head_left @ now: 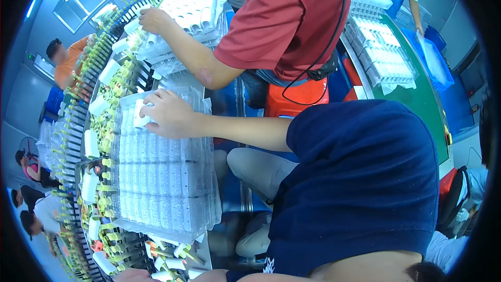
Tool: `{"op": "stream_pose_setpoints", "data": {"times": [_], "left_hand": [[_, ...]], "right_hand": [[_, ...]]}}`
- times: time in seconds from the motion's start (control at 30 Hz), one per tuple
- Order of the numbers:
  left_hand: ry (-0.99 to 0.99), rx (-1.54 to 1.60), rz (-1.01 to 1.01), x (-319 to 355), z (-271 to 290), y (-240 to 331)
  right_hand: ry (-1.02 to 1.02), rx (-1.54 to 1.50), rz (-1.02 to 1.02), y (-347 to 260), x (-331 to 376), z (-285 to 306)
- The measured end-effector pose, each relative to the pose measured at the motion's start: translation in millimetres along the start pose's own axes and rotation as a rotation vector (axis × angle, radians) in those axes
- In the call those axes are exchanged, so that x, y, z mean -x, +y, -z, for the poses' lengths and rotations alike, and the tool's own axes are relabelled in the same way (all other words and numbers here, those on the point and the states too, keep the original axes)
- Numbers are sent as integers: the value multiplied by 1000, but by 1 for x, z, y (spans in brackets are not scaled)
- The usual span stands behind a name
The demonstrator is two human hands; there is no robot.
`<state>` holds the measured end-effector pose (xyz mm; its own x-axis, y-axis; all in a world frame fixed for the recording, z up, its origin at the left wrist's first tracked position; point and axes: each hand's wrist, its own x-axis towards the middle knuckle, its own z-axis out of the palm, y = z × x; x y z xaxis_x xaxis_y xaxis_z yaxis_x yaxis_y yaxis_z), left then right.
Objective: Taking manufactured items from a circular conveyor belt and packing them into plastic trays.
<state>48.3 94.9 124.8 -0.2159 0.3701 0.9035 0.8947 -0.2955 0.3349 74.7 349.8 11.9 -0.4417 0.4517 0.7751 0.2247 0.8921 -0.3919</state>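
My right hand (169,113) reaches over the upper end of a stack of clear plastic trays (156,177). Its fingers curl round a short white tube-shaped part (141,114) at the tray's upper left corner. Rows of narrow compartments fill the top tray, and pale contents show dimly through the plastic. My left hand (134,275) lies at the bottom edge, beside loose white and yellow-green parts (172,258). The frame cuts it off, so its fingers cannot be made out.
A line of yellow-green holders and white parts (107,125) curves along the left. Beyond my right arm, a person in a red shirt (292,21) reaches over trays of white tubes (190,8). Further stacked trays (383,52) stand on a green surface (417,104). An orange-red stool (297,96) is near.
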Motion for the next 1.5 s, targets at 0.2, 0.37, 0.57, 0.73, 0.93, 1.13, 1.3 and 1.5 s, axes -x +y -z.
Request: {"op": "stream_pose_setpoints", "data": {"times": [0.2, 0.37, 0.57, 0.73, 0.93, 1.13, 1.3, 1.5], "left_hand": [[224, 32, 43, 52, 45, -8], [18, -100, -73, 45, 34, -31], [-124, -58, 714, 57, -4, -64], [-55, 64, 769, 63, -13, -73], [-55, 46, 835, 62, -16, -75], [-75, -47, 760, 62, -19, -76], [-3, -1, 736, 59, -28, -71], [6, -1, 750, 61, -27, -69]], "right_hand": [[-51, -1, -45, -9, 6, 3], [-16, -9, -11, -4, 0, -1], [-9, -11, -47, -1, 3, 3], [-25, -25, -55, -5, 4, 0], [-30, -15, -49, -6, 5, 5], [-31, -19, -50, -5, 4, 5], [-48, 1, -67, -4, 3, 12], [-6, -1, -29, -4, 4, 9]]}}
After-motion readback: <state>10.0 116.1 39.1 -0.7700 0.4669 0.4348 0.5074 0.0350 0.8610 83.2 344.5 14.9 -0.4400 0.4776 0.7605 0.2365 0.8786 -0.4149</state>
